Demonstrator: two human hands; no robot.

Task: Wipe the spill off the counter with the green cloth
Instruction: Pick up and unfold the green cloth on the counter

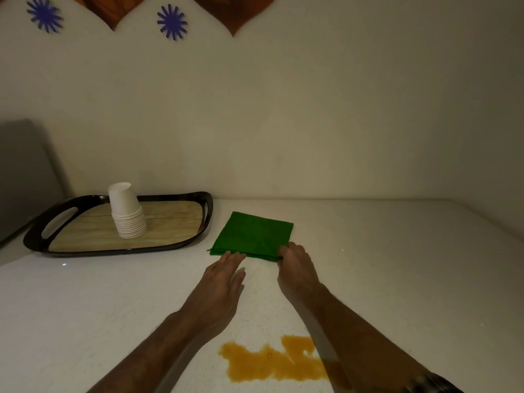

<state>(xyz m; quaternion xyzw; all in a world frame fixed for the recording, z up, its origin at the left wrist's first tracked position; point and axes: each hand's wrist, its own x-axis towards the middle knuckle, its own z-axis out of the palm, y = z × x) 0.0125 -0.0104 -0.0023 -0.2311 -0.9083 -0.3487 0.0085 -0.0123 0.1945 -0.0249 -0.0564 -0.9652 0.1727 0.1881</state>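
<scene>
From the head view, the green cloth (253, 236) lies folded on the white counter (397, 265), near the back wall and just to the right of a dark tray (119, 249). Both hands reach to the near edge of the cloth. The right hand (296, 263) is closed on the near right corner of the cloth, the fingers curled around the fabric (the corner itself is hidden inside the grip). The left hand (224, 275) is flat and open, fingers stretched together, and its fingertips touch the near edge of the cloth close to the left corner; it holds nothing.

The spill (272, 363), an orange-brown puddle, is on the counter much nearer to the person, well apart from the cloth. It lies between the two forearms, and the right forearm crosses above its right part.

On the tray stands a stack of white paper cups (127, 212), upside down, on the wood-pattern floor of the tray.
</scene>
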